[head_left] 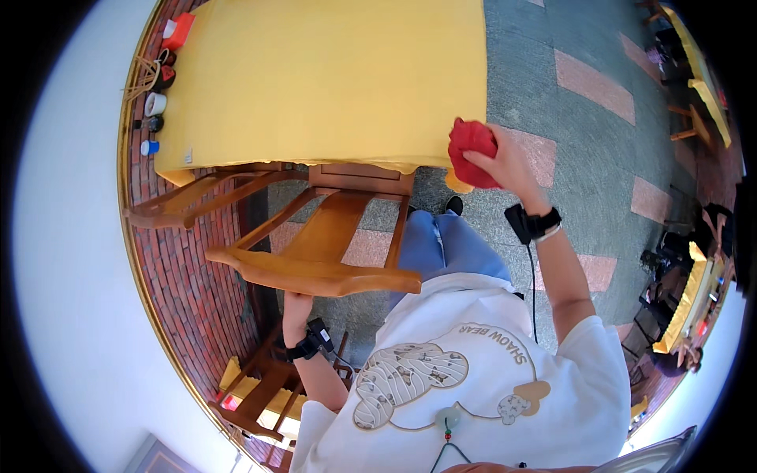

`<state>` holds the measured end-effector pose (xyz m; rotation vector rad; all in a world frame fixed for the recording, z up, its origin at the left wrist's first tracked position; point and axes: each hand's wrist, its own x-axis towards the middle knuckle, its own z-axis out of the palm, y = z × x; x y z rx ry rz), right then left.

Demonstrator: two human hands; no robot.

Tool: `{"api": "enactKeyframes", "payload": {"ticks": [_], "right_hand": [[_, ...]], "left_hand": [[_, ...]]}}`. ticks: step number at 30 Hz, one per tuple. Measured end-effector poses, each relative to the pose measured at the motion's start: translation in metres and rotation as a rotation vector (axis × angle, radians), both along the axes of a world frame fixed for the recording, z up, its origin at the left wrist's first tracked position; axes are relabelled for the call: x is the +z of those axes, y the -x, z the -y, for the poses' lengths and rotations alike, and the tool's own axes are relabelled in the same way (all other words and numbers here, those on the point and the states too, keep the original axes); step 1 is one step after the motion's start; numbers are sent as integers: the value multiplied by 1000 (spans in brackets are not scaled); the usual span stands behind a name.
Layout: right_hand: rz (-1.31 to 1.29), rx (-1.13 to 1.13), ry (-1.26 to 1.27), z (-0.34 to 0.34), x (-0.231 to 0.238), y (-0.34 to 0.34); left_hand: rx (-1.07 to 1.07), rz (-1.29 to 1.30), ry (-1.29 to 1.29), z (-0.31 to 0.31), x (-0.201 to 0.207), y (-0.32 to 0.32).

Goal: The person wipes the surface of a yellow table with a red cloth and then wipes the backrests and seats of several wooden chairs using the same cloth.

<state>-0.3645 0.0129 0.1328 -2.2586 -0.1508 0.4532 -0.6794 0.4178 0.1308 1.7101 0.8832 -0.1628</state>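
A crumpled red cloth [467, 139] is bunched in my right hand [501, 163], whose thumb presses over it. That hand is held out just past the right front corner of a table under a yellow tablecloth [339, 75]. My left hand [296, 306] meets the underside of the top rail of a brown wooden chair [323, 272]; the rail hides its fingers, so I cannot see whether they grip it. The chair stands at the table's front side with its back toward me.
A second wooden chair [197, 201] stands to the left, by the brick wall [185, 268]. Along the table's left edge are a red box [180, 30], a white cup [155, 103] and a blue cup [150, 147]. Another chair [260, 398] is behind my left arm. More tables line the far right.
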Motion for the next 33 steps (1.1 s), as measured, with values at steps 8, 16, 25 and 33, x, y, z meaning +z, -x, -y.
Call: {"api": "enactKeyframes", "payload": {"ticks": [8, 16, 25, 33], "right_hand": [[480, 175, 206, -15, -68, -56], [501, 508, 306, -9, -140, -119], [652, 476, 0, -33, -166, -262], [421, 1333, -294, 16, -133, -205]], "left_hand": [[-360, -261, -271, -9, 48, -25], [-202, -457, -352, -14, 102, -23], [26, -175, -1013, 76, 152, -206], [-262, -106, -614, 174, 74, -332]]}}
